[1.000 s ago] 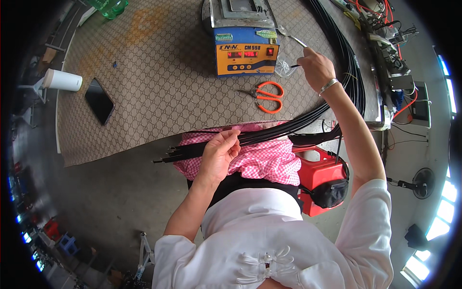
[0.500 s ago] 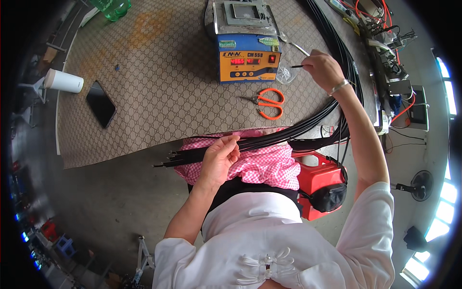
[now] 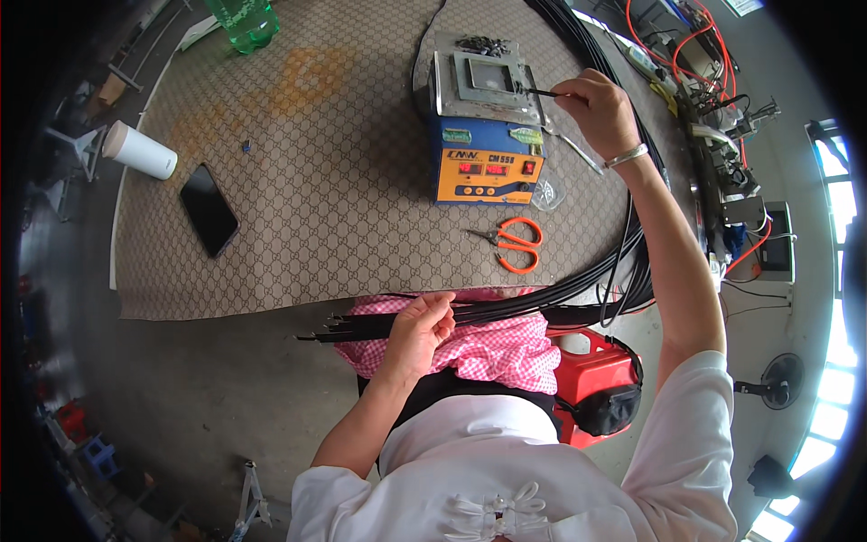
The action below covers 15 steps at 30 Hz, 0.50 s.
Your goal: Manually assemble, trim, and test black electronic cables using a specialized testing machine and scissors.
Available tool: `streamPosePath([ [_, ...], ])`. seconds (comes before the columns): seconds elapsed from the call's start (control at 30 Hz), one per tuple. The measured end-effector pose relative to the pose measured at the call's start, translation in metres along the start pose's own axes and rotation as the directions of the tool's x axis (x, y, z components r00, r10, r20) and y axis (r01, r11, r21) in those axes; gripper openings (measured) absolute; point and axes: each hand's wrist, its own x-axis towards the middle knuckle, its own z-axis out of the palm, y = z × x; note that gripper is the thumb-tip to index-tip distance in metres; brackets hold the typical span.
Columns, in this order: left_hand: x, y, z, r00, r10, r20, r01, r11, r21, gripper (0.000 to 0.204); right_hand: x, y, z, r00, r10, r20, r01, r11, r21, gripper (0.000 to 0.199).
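Note:
My right hand (image 3: 598, 110) pinches the end of a black cable (image 3: 545, 92). Its tip reaches over the square opening on top of a blue and yellow solder pot (image 3: 488, 161); whether it touches the inside cannot be made out. My left hand (image 3: 419, 332) is closed at the bundle of black cables (image 3: 510, 308) across my lap, whose stripped ends poke out to the left. Beside the pot's right side lie a metal spoon-like tool (image 3: 576, 150) and a small clear dish (image 3: 548, 194). Orange-handled scissors (image 3: 517, 244) rest in front of it.
A phone (image 3: 209, 210), a white cup (image 3: 140, 150) and a green bottle (image 3: 246, 23) are on the left of the patterned tabletop (image 3: 316, 199). Cables loop down its right side. A red stool (image 3: 591, 375) stands by my right hip, with wires and equipment beyond the table.
My right hand has carried the cable end from above the clear dish up to the top of the solder pot. My left hand stays at the bundle. The view has shifted slightly.

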Motion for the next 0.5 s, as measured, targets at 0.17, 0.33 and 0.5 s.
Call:
streamPosePath([
  [0.17, 0.000, 0.004, -0.001, 0.999, -0.006, -0.053, 0.006, 1.000, -0.008, 0.012, 0.022, -0.008, 0.020, 1.000, -0.015, 0.001, 0.015, 0.981, -0.191, 0.007],
  [0.33, 0.003, 0.004, -0.009, 0.999, -0.019, -0.038, 0.019, 1.000, -0.015, 0.012, 0.033, -0.009, 0.036, 0.994, -0.004, 0.113, 0.040, 0.946, -0.322, 0.011],
  [0.5, 0.004, 0.005, -0.010, 0.998, -0.034, -0.047, 0.033, 0.999, -0.033, 0.012, 0.036, -0.008, 0.045, 0.986, -0.021, 0.163, 0.084, 0.918, -0.388, 0.012],
])
